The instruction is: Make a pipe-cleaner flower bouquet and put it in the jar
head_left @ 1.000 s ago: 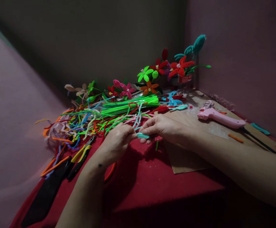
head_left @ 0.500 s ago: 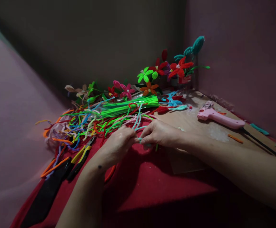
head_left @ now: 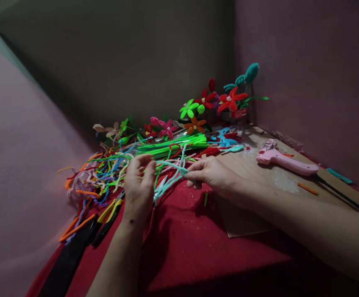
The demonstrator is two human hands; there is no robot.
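My right hand (head_left: 206, 170) pinches a mint-green pipe cleaner (head_left: 179, 168) in its fingertips. One strand of it stretches left to my left hand (head_left: 140, 179), whose thumb and forefinger close at its far end; whether they press firmly on it is hard to see. More mint strands (head_left: 166, 188) hang down between the hands, above the red cloth (head_left: 194, 231). Behind lies a bundle of bright green pipe cleaners (head_left: 173, 144).
Tangled pipe cleaners (head_left: 89, 181) and yellow-black pliers (head_left: 108, 218) lie on the left. A pink glue gun (head_left: 286, 161) rests on the wooden board (head_left: 244, 159) at right. Finished fuzzy flowers (head_left: 194, 123) stand along the back wall.
My hands were together at the mint pipe cleaner; my left hand has moved left and up from the right, and the strand between them now shows. The view has shifted slightly.
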